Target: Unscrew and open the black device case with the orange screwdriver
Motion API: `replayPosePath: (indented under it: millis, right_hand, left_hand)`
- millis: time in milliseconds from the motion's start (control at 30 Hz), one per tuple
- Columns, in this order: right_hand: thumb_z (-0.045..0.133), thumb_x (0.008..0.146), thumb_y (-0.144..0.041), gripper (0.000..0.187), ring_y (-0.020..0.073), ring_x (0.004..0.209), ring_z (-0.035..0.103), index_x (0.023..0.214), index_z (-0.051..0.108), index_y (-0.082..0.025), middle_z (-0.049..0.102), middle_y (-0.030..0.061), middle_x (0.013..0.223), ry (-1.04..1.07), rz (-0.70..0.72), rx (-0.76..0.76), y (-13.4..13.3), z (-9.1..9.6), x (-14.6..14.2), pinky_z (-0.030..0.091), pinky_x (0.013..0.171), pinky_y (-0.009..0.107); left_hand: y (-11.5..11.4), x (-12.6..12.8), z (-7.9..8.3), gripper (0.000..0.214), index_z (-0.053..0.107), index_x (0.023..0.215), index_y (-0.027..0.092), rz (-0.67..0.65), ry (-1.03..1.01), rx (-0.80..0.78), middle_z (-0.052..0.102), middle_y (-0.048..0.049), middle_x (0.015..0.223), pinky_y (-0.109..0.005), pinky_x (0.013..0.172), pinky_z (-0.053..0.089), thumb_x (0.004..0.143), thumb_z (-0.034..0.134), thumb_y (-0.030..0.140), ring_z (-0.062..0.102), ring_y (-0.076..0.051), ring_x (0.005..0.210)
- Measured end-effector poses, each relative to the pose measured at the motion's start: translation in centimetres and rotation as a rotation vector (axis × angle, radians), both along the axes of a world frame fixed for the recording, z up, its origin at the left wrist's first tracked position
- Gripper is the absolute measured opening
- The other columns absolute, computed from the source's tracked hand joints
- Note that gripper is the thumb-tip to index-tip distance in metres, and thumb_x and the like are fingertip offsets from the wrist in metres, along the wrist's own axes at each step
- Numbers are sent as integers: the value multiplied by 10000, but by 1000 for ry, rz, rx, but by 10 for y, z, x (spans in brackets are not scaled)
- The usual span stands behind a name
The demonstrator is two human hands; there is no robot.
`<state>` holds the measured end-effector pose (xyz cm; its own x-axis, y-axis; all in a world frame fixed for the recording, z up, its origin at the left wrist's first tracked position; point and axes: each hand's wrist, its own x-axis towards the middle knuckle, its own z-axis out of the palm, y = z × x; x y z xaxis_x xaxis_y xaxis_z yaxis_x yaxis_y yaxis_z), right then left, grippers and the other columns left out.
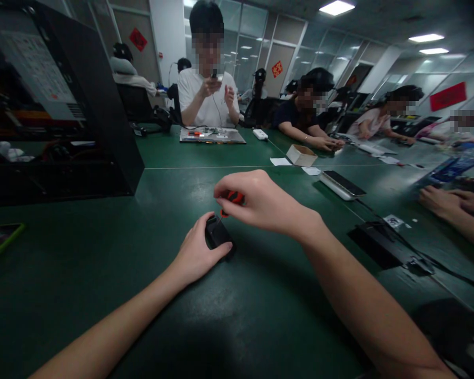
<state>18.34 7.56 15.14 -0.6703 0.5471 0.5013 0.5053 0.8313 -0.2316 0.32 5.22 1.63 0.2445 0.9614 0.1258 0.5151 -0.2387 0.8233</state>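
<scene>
On the green table (pixel 174 326), a small black box-shaped device (pixel 220 235) sits within the grip of my left hand (pixel 200 247), thumb on its near side and fingers on its far side. My right hand (pixel 260 202) is closed around a screwdriver (pixel 235 197) with a red and black handle. Its thin shaft slants down to the top of the black device. Whether the tip sits in a screw is too small to tell. My right palm and fingers cover part of the handle.
A black computer case (pixel 102 100) stands at the left, near a green-edged pad (pixel 3 239). To the right lie a phone (pixel 343 184) on a white block, a black adapter (pixel 373 245) and cables. Beyond are a small carton (pixel 301 155), a flat panel (pixel 213 138) and several people.
</scene>
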Motion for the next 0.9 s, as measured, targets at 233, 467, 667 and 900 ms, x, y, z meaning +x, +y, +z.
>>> replayPosePath:
  millis: [233, 467, 667, 900]
  right_hand:
    - [591, 869, -80, 132, 154, 806, 660, 937, 692, -132, 727, 54, 888, -42, 18, -76, 2, -2, -8, 462, 755, 259]
    - [604, 880, -99, 114, 154, 804, 661, 946, 693, -128, 733, 58, 898, -2, -9, -29, 1, 0, -5, 464, 771, 256]
    - [609, 880, -101, 93, 151, 784, 653, 922, 686, -132, 727, 50, 873, -8, -16, -14, 1, -1, -5, 459, 753, 255]
    - [591, 943, -169, 104, 169, 832, 665, 1027, 652, -159, 723, 57, 943, -9, 27, -6, -1, -5, -11, 480, 766, 277]
  left_hand:
    - [-3, 1, 2, 759, 407, 1444, 193, 6, 0, 7, 537, -169, 1483, -564, 1151, 391, 796, 752, 387, 512, -370, 1367]
    - [-4, 0, 0, 764, 404, 1450, 197, 15, 17, 39, 535, -163, 1473, -547, 1140, 406, 798, 753, 388, 530, -362, 1344]
    - [-4, -1, -4, 767, 401, 1457, 204, 11, 33, 61, 535, -157, 1468, -541, 1127, 416, 807, 749, 413, 534, -361, 1331]
    - [-5, -1, -3, 664, 471, 1403, 217, -11, 22, 98, 559, -134, 1449, -524, 1118, 433, 822, 748, 378, 547, -347, 1315]
